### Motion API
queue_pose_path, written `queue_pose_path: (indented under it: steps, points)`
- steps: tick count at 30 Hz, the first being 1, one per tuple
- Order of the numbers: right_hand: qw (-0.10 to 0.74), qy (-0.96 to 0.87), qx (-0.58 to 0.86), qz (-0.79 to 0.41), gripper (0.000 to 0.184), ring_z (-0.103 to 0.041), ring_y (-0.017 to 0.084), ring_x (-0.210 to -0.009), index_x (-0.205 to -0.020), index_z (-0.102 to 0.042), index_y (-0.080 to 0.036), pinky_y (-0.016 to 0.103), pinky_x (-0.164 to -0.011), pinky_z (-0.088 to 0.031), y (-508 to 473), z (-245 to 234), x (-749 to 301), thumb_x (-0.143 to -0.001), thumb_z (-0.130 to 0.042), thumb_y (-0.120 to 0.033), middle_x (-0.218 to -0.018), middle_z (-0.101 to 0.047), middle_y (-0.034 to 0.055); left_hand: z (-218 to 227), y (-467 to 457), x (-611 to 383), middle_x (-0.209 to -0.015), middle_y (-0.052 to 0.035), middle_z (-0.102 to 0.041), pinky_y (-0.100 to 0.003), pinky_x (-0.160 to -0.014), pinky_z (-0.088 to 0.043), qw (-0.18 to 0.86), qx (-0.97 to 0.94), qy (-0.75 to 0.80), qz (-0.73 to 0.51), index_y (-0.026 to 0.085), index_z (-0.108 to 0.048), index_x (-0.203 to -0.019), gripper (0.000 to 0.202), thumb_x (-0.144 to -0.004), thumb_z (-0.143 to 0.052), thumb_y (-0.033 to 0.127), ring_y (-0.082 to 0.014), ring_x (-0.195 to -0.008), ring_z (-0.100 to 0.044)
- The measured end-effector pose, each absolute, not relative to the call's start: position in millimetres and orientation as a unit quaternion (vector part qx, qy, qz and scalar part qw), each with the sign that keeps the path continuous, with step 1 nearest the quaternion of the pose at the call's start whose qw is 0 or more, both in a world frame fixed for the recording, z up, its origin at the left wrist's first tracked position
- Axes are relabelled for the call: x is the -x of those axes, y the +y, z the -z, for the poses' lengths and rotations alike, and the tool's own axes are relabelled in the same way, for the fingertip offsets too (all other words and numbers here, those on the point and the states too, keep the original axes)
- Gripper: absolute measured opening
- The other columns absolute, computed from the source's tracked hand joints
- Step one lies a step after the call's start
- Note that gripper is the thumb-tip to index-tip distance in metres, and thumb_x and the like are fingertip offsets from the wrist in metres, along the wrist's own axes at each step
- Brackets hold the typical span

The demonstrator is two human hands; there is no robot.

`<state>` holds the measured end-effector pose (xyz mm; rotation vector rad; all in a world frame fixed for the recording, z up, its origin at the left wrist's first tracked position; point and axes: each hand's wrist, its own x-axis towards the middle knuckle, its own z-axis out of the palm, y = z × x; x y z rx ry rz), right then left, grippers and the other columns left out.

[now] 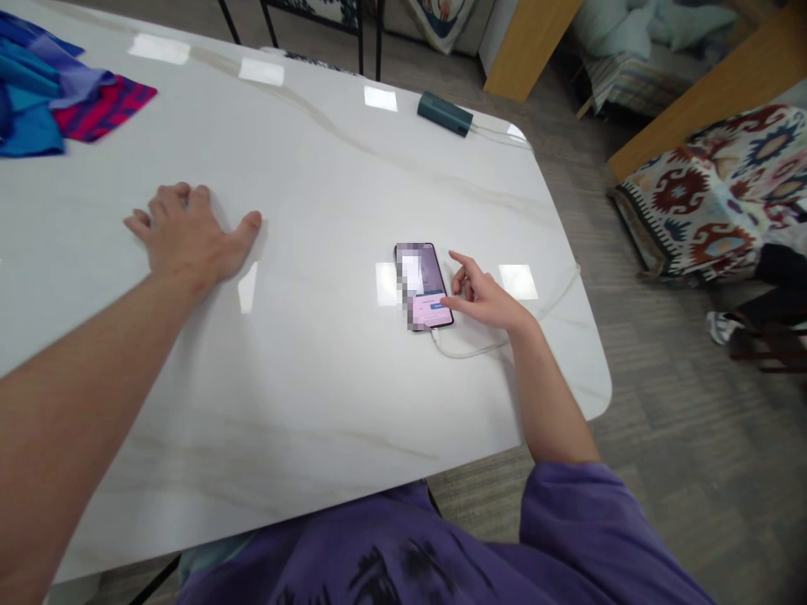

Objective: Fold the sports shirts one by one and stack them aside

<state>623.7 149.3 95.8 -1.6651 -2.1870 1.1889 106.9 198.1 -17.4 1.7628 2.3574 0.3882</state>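
On the white marbled table [315, 361] lies a phone [429, 273] with its screen lit, part of it blurred by blocks. My right hand [482, 298] is at the phone's right edge, thumb over the lower screen and index finger stretched out; it grips nothing. A white charging cable [466, 355] runs from the phone's lower end beneath my right forearm. Well to the left, my left hand [189, 231] rests palm down on the tabletop, fingers spread, holding nothing.
Folded blue and red cloths [38, 92] lie at the far left. A dark green cylindrical device [445, 114] with a cord sits near the far edge. Beyond the table stand a chair [315, 17] and a patterned-cloth-covered seat [706, 189]; a person's shoe [724, 328] shows at right.
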Motion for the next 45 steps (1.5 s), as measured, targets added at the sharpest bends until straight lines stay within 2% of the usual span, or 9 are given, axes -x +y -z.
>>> queue_pose_path:
  steps: [8, 17, 24, 29, 32, 34, 37, 41, 45]
  points:
    - [0.071, -0.725, 0.558, -0.398, 0.110, -0.058, 0.018, -0.079, -0.185, -0.029, -0.032, 0.037, -0.084, -0.057, 150, -96, -625, -0.096, -0.084, -0.064, -0.114, -0.070, 0.0033, 20, 198, -107, -0.184, -0.0245, -0.036, -0.078, -0.137, -0.013, 0.085, -0.589, 0.795, -0.117, 0.009, -0.042, -0.174, 0.102, -0.109, -0.034, 0.088, -0.0458, -0.167, -0.029]
    - [0.091, -0.723, 0.555, -0.402, 0.103, -0.058, 0.018, -0.082, -0.183, -0.034, -0.032, 0.035, -0.082, -0.056, 150, -96, -625, -0.098, -0.082, -0.062, -0.111, -0.069, 0.0034, 15, 197, -108, -0.183, -0.0258, -0.036, -0.075, -0.138, -0.010, 0.100, -0.589, 0.790, -0.134, 0.008, -0.043, -0.174, 0.105, -0.109, -0.034, 0.089, -0.0459, -0.167, -0.029]
    - [0.127, -0.710, 0.551, -0.420, 0.091, -0.058, 0.018, -0.085, -0.179, -0.040, -0.034, 0.034, -0.083, -0.057, 151, -93, -630, -0.100, -0.079, -0.057, -0.112, -0.068, 0.0032, 13, 196, -108, -0.184, -0.0276, -0.033, -0.076, -0.136, -0.006, 0.110, -0.593, 0.784, -0.142, 0.007, -0.042, -0.174, 0.105, -0.109, -0.033, 0.089, -0.0480, -0.167, -0.026]
    - [0.173, -0.721, 0.554, -0.378, 0.067, -0.057, 0.018, -0.083, -0.166, -0.059, -0.032, 0.035, -0.084, -0.056, 152, -87, -617, -0.105, -0.072, -0.058, -0.108, -0.066, 0.0034, 12, 196, -109, -0.184, -0.0272, -0.031, -0.072, -0.136, -0.001, 0.130, -0.586, 0.785, -0.152, 0.006, -0.042, -0.175, 0.110, -0.107, -0.034, 0.092, -0.0491, -0.168, -0.022]
    - [0.188, -0.743, 0.542, -0.343, 0.052, -0.057, 0.019, -0.083, -0.153, -0.070, -0.031, 0.036, -0.083, -0.056, 153, -80, -610, -0.108, -0.068, -0.056, -0.110, -0.067, 0.0051, 10, 196, -110, -0.184, -0.0276, -0.031, -0.074, -0.136, -0.003, 0.131, -0.586, 0.787, -0.146, 0.005, -0.041, -0.174, 0.110, -0.107, -0.034, 0.091, -0.0498, -0.168, -0.023]
    - [0.202, -0.756, 0.535, -0.318, 0.045, -0.056, 0.019, -0.080, -0.146, -0.074, -0.030, 0.037, -0.081, -0.055, 153, -75, -608, -0.109, -0.067, -0.054, -0.109, -0.067, 0.0057, 9, 196, -111, -0.184, -0.0258, -0.032, -0.075, -0.136, -0.006, 0.125, -0.584, 0.791, -0.135, 0.009, -0.041, -0.175, 0.106, -0.107, -0.033, 0.090, -0.0490, -0.168, -0.025]
    - [0.221, -0.771, 0.522, -0.290, 0.040, -0.053, 0.018, -0.076, -0.144, -0.075, -0.030, 0.037, -0.079, -0.054, 155, -70, -608, -0.110, -0.066, -0.050, -0.106, -0.067, 0.0050, 8, 197, -111, -0.186, -0.0210, -0.034, -0.074, -0.137, -0.009, 0.118, -0.576, 0.799, -0.129, 0.018, -0.042, -0.177, 0.102, -0.105, -0.033, 0.090, -0.0473, -0.168, -0.028]
    - [0.212, -0.780, 0.525, -0.266, 0.040, -0.052, 0.017, -0.073, -0.150, -0.073, -0.033, 0.037, -0.079, -0.052, 156, -67, -606, -0.113, -0.062, -0.043, -0.108, -0.069, 0.0036, 8, 197, -111, -0.187, -0.0227, -0.033, -0.076, -0.136, -0.008, 0.131, -0.574, 0.796, -0.140, 0.016, -0.042, -0.177, 0.105, -0.103, -0.037, 0.090, -0.0509, -0.168, -0.027]
    - [0.205, -0.783, 0.528, -0.257, 0.040, -0.055, 0.019, -0.076, -0.152, -0.073, -0.033, 0.037, -0.078, -0.051, 156, -66, -602, -0.114, -0.060, -0.040, -0.107, -0.069, 0.0040, 8, 198, -112, -0.186, -0.0219, -0.035, -0.075, -0.137, -0.011, 0.117, -0.573, 0.800, -0.132, 0.017, -0.043, -0.176, 0.103, -0.104, -0.035, 0.090, -0.0484, -0.168, -0.029]
